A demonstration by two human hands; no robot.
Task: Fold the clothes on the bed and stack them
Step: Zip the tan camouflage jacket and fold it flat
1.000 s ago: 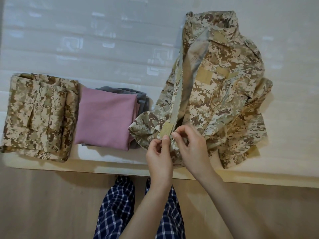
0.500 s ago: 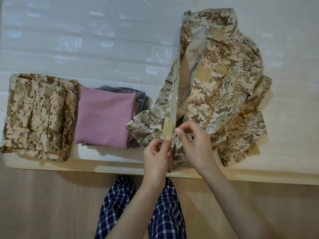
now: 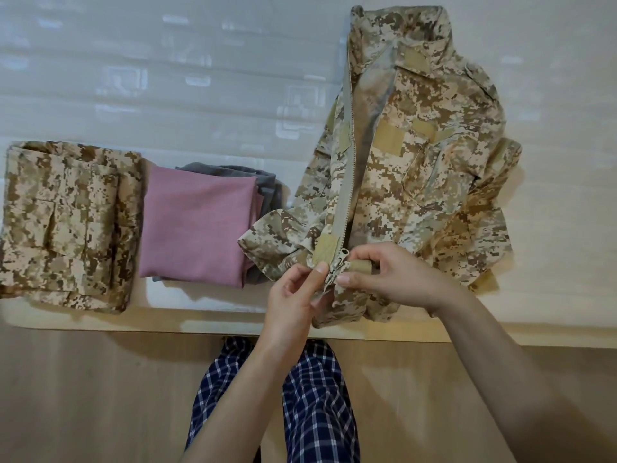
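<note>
A desert-camouflage jacket (image 3: pixel 420 175) lies unfolded on the white bed (image 3: pixel 167 78), collar away from me, its front open along a tan zipper (image 3: pixel 347 182). At the hem my left hand (image 3: pixel 293 305) pinches the left zipper edge. My right hand (image 3: pixel 394 279) pinches the right edge beside the metal slider (image 3: pixel 337 262). Left of the jacket lies a folded pink garment (image 3: pixel 197 225) on top of a folded grey one (image 3: pixel 263 185). A folded camouflage garment (image 3: pixel 66 225) sits at the far left.
The bed's near edge (image 3: pixel 133 325) runs across the view, with a wooden panel (image 3: pixel 83 396) below it. My legs in blue checked trousers (image 3: pixel 314 402) stand against that edge. White sheet stretches behind the folded piles.
Both hands have stayed at the jacket's hem, working the zipper ends together. The slider now shows between my fingertips, and the jacket has shifted slightly.
</note>
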